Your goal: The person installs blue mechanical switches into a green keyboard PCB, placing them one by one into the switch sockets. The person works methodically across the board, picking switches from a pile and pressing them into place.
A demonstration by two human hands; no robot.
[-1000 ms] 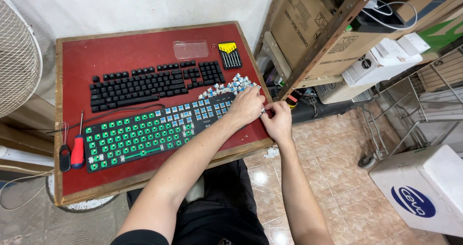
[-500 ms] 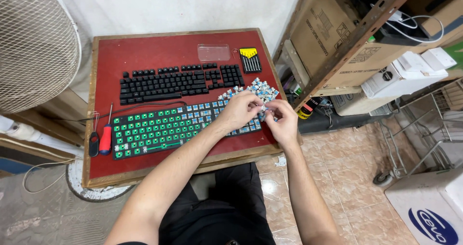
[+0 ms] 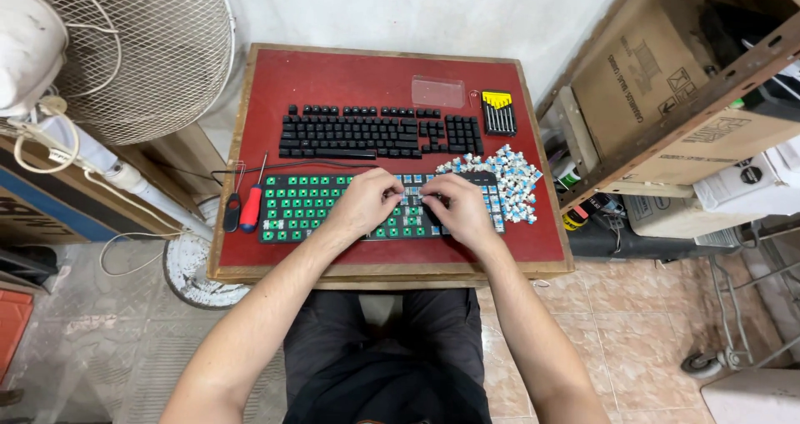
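Observation:
A stripped keyboard (image 3: pixel 308 209) with a green board and bare switch sockets lies along the near edge of a red-topped table (image 3: pixel 358 74). My left hand (image 3: pixel 367 205) and my right hand (image 3: pixel 457 209) rest side by side on its middle, fingertips pinched together over blue-topped switches. What they pinch is too small to make out. A heap of loose blue and white key switches (image 3: pixel 507 182) lies just right of my right hand. A full black keyboard (image 3: pixel 375 132) sits behind.
A red-handled screwdriver (image 3: pixel 252 205) and a black-handled tool (image 3: pixel 232 210) lie left of the stripped keyboard. A yellow-topped precision screwdriver set (image 3: pixel 498 112) and a clear plastic lid (image 3: pixel 438 91) sit at the back. A fan (image 3: pixel 133 49) stands left, cardboard boxes (image 3: pixel 667 82) on shelves right.
Both hands have moved left from the switch heap at the keyboard's right end to its middle. The head camera has swung right, so the table sits more centred in view.

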